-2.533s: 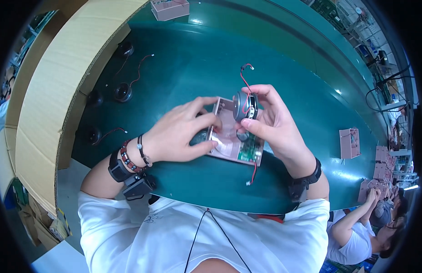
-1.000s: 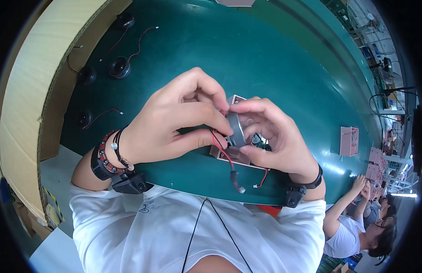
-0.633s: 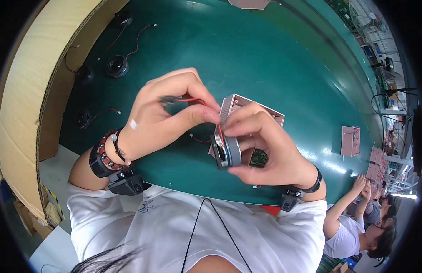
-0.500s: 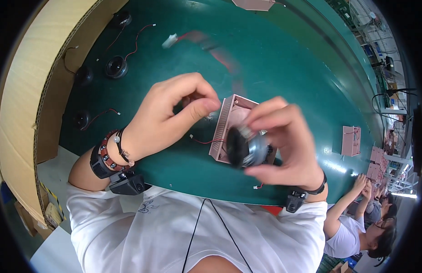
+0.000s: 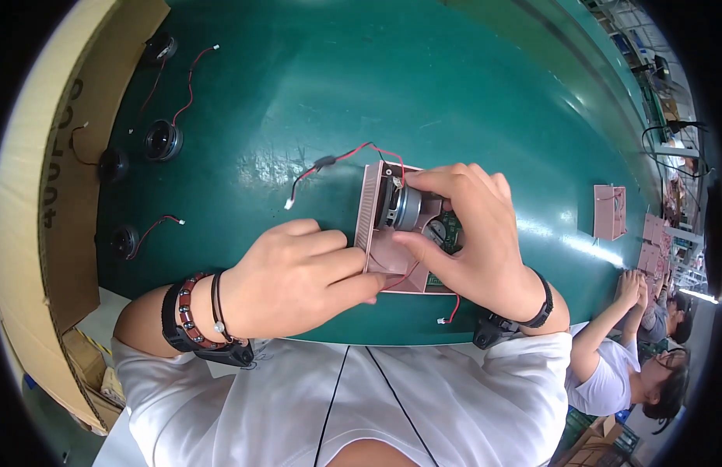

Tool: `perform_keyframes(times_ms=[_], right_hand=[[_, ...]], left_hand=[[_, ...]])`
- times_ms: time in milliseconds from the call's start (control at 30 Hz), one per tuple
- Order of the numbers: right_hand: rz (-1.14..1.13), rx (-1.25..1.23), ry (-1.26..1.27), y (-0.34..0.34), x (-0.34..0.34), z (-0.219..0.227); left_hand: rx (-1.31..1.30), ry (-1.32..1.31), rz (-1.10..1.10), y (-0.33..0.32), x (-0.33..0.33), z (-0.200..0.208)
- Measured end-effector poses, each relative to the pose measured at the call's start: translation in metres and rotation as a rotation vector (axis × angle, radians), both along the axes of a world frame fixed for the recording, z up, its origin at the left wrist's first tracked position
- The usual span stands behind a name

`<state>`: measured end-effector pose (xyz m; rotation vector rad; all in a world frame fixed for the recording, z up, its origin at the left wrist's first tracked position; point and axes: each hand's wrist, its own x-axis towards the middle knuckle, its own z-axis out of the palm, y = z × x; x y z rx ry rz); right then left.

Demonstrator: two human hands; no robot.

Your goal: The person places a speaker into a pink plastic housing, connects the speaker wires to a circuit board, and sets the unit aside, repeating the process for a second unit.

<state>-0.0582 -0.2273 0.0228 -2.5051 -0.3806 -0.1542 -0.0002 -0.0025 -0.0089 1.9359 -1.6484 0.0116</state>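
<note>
A pink plastic housing [image 5: 389, 247] with a slotted left side lies open in front of me. My right hand [image 5: 478, 233] holds a round black-and-silver speaker [image 5: 406, 208] between thumb and fingers, inside the far left part of the housing. Its red-and-black wire [image 5: 324, 162] runs out over the far edge to a white plug on the table. A green circuit board [image 5: 451, 226] shows partly behind my right fingers. My left hand [image 5: 303, 276] has curled fingers closed on the housing's near left corner; the fingertips are partly hidden. By the near right corner, a short red wire [image 5: 454, 310] sticks out.
Several loose speakers with wires, one of them a black speaker [image 5: 163, 140], lie at the left beside a cardboard box [image 5: 69, 194]. Another pink housing [image 5: 609, 212] sits on the green table [image 5: 485, 101] at the right. Beyond it, a co-worker [image 5: 610, 358] handles pink parts.
The speaker went from being held tilted above the housing to inside its far left part. Its swinging wire now rests on the table. My left hand came down to the housing's near left corner.
</note>
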Motion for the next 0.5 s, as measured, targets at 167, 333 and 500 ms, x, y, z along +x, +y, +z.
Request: perform_keyframes(times_ms=[167,333,500], right_hand=[[-0.014,-0.122,-0.096,0.0014,-0.0032,-0.0033],[-0.027,-0.098,-0.092,0.0013,-0.006,-0.0067],[-0.033,-0.093,-0.047,0.005,-0.0066,-0.0033]], left_hand=[[-0.044,-0.031,-0.01,-0.0028,-0.0015,-0.0002],[-0.036,-0.023,-0.014,-0.0027,-0.0037,-0.0002],[-0.053,0.0,-0.014,-0.0006,-0.0043,-0.0027]])
